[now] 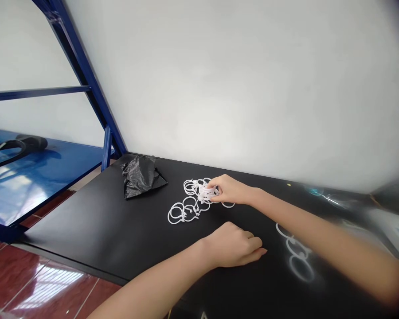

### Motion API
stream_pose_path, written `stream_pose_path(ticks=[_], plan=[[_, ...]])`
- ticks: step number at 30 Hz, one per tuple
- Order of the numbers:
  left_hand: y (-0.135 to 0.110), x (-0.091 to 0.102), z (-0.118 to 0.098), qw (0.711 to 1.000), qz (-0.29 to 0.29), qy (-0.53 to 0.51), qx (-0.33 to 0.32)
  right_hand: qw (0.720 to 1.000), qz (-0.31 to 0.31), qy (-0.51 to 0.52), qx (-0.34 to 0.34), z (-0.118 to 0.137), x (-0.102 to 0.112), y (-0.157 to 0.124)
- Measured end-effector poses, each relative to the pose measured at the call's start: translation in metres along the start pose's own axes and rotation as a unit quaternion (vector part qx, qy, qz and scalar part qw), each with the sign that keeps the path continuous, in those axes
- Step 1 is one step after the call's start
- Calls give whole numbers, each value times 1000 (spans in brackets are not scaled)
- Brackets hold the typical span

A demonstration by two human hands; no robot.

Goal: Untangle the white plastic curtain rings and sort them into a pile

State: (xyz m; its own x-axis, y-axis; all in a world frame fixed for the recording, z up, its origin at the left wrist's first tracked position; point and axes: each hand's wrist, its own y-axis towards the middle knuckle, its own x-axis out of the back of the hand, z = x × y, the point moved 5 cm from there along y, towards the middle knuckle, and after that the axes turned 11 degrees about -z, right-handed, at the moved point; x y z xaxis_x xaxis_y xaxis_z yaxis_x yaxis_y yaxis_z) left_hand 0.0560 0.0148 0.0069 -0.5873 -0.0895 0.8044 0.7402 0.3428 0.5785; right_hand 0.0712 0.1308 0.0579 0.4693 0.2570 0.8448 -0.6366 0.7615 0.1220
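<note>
The left hand (236, 246) is the nearer one, its fingers loosely curled, and I cannot tell if something is inside; beyond it, the right hand's (232, 188) fingers are bent almost together at the pile of white rings (203, 194) on the smooth black tabletop (119, 239), perhaps pinching some. Because the rings overlap, I think separating one gently works best. Farther back are a crumpled black bag (140, 177), then a plain white wall (202, 88).

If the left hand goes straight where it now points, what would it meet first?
Probably the blurred white rings to its right; depth is unclear, so the left hand might pass above them.
</note>
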Motion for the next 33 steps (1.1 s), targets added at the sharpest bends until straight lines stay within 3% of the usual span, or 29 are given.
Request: stream_pose_path(ticks=[6, 10, 14, 18, 21, 24, 28, 33], plan=[[0, 2, 11, 998, 36, 15, 49, 998, -17, 28, -50, -8, 18, -10], [-1, 6, 24, 990, 65, 31, 118, 992, -49, 58, -96, -8, 41, -35], [-2, 8, 30, 982, 108, 31, 148, 985, -83, 45, -142, -12, 71, -88], [-4, 8, 29, 975, 150, 35, 159, 972, -99, -26, -212, -36, 90, -161], [-4, 7, 27, 972, 164, 47, 164, 954, -67, -91, -279, -57, 81, -212], [-4, 5, 23, 973, 164, 57, 154, 954, -63, -90, -280, -64, 58, -240], [-5, 1, 22, 973, 162, 65, 153, 969, -65, -52, -232, -62, 33, -241], [-5, -2, 26, 967, 166, 49, 187, 968, -36, -133, -212, -58, 29, -215]])
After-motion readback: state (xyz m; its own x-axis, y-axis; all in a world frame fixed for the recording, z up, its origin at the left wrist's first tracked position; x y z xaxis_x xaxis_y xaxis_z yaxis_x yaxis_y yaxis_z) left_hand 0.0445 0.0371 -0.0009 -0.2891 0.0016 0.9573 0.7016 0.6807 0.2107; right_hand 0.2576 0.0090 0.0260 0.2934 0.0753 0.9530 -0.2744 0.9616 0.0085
